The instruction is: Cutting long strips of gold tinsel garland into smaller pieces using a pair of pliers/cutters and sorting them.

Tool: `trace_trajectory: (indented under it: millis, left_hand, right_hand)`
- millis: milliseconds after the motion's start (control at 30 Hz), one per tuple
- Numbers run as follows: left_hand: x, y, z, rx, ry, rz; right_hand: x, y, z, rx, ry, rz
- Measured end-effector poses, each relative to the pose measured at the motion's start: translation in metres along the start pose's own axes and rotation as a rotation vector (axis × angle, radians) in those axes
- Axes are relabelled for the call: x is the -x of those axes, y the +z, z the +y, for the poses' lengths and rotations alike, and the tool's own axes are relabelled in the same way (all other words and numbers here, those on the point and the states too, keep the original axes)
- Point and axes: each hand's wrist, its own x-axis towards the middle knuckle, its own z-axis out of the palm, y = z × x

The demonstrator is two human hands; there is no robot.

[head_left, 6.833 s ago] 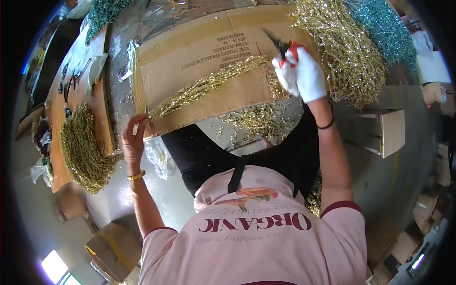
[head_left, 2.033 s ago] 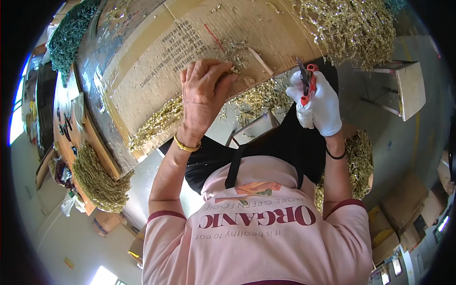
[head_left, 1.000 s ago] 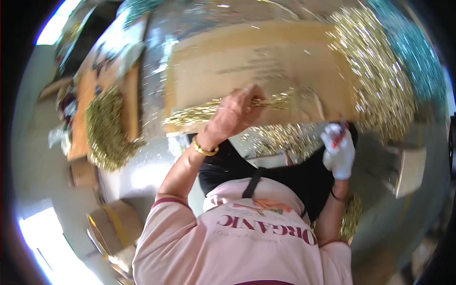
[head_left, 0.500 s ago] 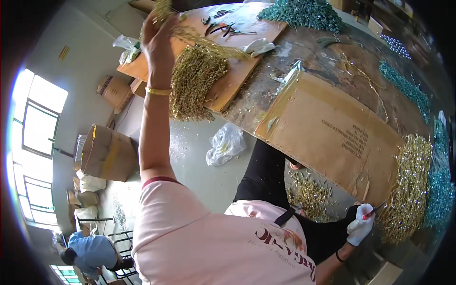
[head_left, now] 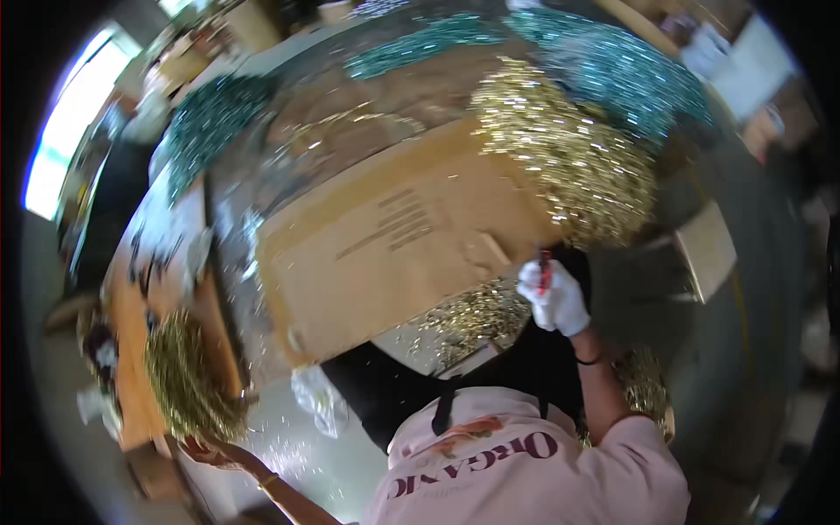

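At the lower left, my bare left hand (head_left: 208, 451) lies at the bottom end of a gold tinsel bundle (head_left: 188, 381), its fingers apart and seemingly not gripping. That bundle hangs over the near edge of an orange-brown wooden board (head_left: 131, 367). My right hand (head_left: 556, 299), in a white glove, is closed round a slim red-handled tool (head_left: 545, 271); blur hides its exact kind. It is beside the right corner of a flat cardboard sheet (head_left: 350, 289). Just beyond it, a large heap of gold tinsel strands (head_left: 569, 157) spreads over the sheet's right end.
Teal tinsel heaps lie at the back right (head_left: 621, 74), the back (head_left: 424, 44) and the left (head_left: 210, 122). Dark hand tools (head_left: 149, 262) rest on the wooden board. Gold clippings (head_left: 472, 324) lie below the sheet's near edge, and a clear plastic bag (head_left: 319, 398) sits on the floor.
The view has swung toward the right. My left hand, formerly raised with gold strands at the board's far side, is now low by the gold bundle without them. My right hand keeps the red-handled tool.
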Motion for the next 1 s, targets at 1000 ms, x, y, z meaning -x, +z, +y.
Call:
trace_trajectory:
  millis: [1000]
  left_hand:
    - [0.083, 0.281, 0.598, 1.815, 0.222, -0.966]
  right_hand:
    - [0.110, -0.047, -0.065, 0.507, -0.698, 0.499]
